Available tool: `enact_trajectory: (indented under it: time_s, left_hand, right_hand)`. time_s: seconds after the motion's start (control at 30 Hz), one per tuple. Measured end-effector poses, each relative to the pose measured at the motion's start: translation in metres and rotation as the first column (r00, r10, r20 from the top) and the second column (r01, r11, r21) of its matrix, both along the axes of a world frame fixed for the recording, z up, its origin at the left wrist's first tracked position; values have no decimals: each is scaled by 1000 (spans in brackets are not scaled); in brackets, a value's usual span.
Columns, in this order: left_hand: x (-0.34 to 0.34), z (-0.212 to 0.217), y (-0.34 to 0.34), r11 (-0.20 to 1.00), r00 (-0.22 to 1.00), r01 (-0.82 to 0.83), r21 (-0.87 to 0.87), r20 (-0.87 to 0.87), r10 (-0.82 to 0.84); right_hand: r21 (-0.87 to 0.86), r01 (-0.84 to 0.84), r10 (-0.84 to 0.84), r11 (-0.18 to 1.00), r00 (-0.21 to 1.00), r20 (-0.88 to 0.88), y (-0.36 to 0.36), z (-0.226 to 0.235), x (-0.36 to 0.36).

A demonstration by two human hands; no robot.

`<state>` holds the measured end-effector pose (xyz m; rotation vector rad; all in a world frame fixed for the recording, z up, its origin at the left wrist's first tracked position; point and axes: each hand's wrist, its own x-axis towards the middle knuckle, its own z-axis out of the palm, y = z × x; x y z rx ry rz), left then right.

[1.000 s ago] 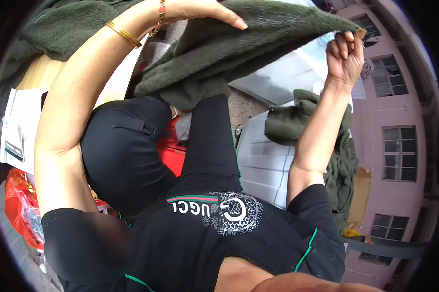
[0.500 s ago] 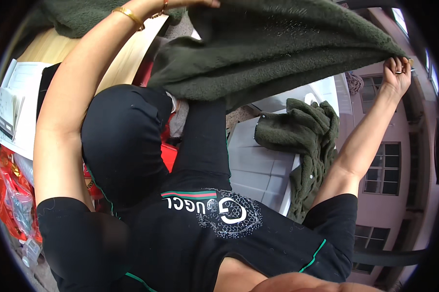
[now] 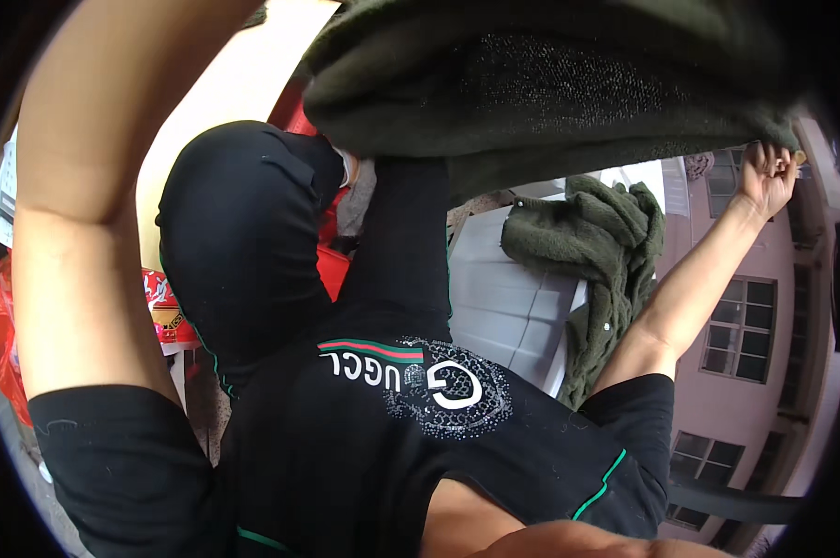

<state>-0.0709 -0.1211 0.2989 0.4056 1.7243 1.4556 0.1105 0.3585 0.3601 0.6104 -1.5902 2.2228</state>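
A dark green fleecy cloth (image 3: pixel 550 102) is stretched across the top of the view, above my knees. At its right end my right hand (image 3: pixel 769 181) is raised, with the fingers closed on a corner of the cloth. My left forearm (image 3: pixel 85 121) reaches up past the top edge, so that hand is out of sight. Below the cloth, a second green fleecy piece (image 3: pixel 587 232) with small pale round fasteners lies bunched up to the right of my legs.
The second piece rests on a light grey panelled surface (image 3: pixel 494 260). A bright tabletop (image 3: pixel 220 70) is at upper left, with a red object (image 3: pixel 294 116) beside it. A red plastic bag (image 3: pixel 6 344) sits at far left. Windows (image 3: pixel 741 330) line a pinkish wall on the right.
My left arm has risen closer to the camera, and its hand has passed out of view at the top. The cloth has lifted and spread upward; my right hand keeps its hold, slightly lower.
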Motion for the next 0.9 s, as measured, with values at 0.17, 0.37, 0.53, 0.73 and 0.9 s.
enact_trajectory:
  time_s: [0.17,0.37,0.53,0.73,0.9]
  left_hand:
    - [39,-90,30,908,846,276,-315,-368,-385]
    - [32,-192,55,603,743,334,-724,-191,-641]
    - [28,-259,42,494,814,403,-770,55,-579]
    - [-8,-296,54,704,923,295,-646,4,-384]
    - [13,-287,92,843,970,199,-501,-24,-243]
  right_hand:
    - [-32,250,-246,968,965,94,-26,-79,-1]
    - [-220,-61,103,973,978,183,40,-177,41]
    - [-232,-146,178,962,976,124,47,-261,61]
    - [13,-526,513,851,836,196,-34,-305,38]
    - [27,-402,374,915,872,317,-46,-325,41]
